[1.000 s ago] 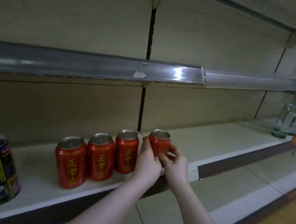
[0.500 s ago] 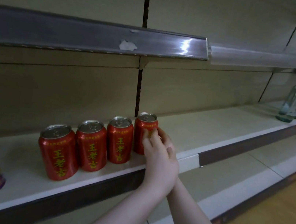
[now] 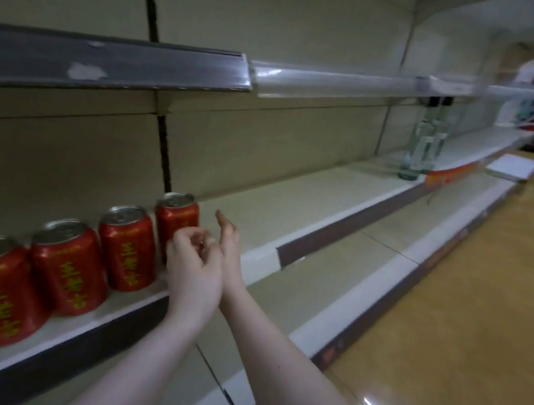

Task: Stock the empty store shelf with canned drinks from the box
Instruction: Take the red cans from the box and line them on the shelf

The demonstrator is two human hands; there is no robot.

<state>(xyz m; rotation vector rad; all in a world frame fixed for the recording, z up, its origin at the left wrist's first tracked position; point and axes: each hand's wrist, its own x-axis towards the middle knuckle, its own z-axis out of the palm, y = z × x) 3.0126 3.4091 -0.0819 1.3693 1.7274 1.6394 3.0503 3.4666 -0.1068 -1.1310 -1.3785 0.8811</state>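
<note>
Just by 4th can [image 3: 176, 218]: L hand [image 3: 194, 274], R hand [image 3: 230, 249].

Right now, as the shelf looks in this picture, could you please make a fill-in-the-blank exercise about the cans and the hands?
1. The shelf holds ___ red cans in a row.
2. The lettering on the cans is ___.
3. The left hand and the right hand are by the can at the row's ___ end.
4. The glass bottles stand on the ___ shelf as the cans.

Missing words: four; yellow; right; same
</note>
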